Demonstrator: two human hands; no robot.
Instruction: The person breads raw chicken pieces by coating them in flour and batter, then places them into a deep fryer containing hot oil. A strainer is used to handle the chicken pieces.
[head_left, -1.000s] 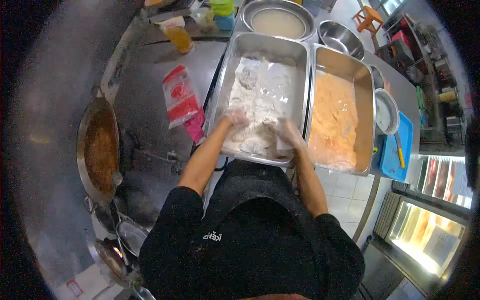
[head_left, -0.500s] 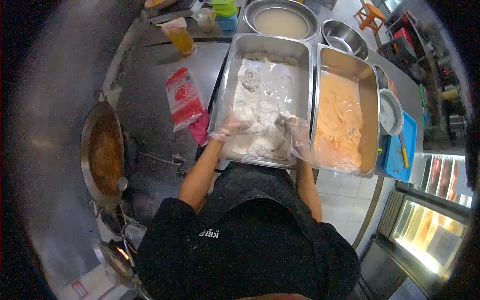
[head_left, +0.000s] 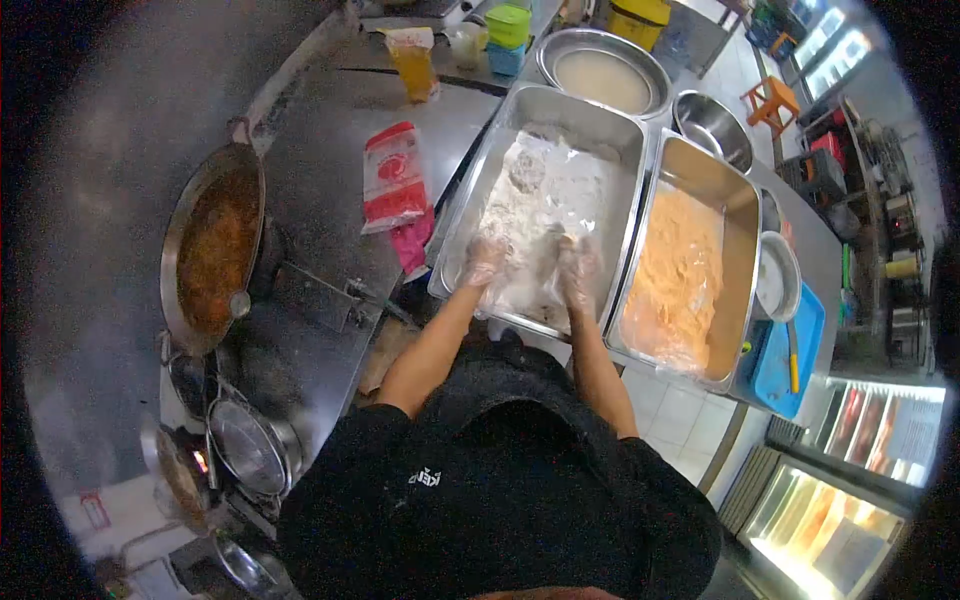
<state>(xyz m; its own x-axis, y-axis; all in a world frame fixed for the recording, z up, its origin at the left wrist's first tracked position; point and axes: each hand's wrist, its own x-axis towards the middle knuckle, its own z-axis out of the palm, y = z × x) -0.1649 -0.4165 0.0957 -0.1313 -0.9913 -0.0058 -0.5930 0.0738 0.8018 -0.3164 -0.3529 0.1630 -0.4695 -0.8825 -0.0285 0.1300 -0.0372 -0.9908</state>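
Both hands wear clear plastic gloves and work inside a deep steel pan point(head_left: 628, 205) of white flour point(head_left: 520, 215). My left hand point(head_left: 486, 262) reaches into the flour near the pan's left front corner, its fingers dusted and blurred. To its right, my right hand point(head_left: 576, 266) curls its fingers at the flour; what they close on is too smeared to name. A floury lump point(head_left: 527, 172) lies toward the back of this pan. Right beside it stands a second steel pan point(head_left: 742, 215) holding an orange-tinted powdery coating point(head_left: 680, 270).
A wok of bubbling oil point(head_left: 215, 250) stands at the left, with a strainer point(head_left: 245, 445) below it. Behind the pans are a basin of cloudy liquid point(head_left: 605, 80) and a steel bowl point(head_left: 712, 130). A red-and-white packet point(head_left: 393, 180) lies left; a blue tray point(head_left: 790, 350) sits right.
The view has turned, so the pans and wok sit differently in the frame. My right hand has moved away from the pan's right wall, further in over the flour. My left hand stays in the flour.
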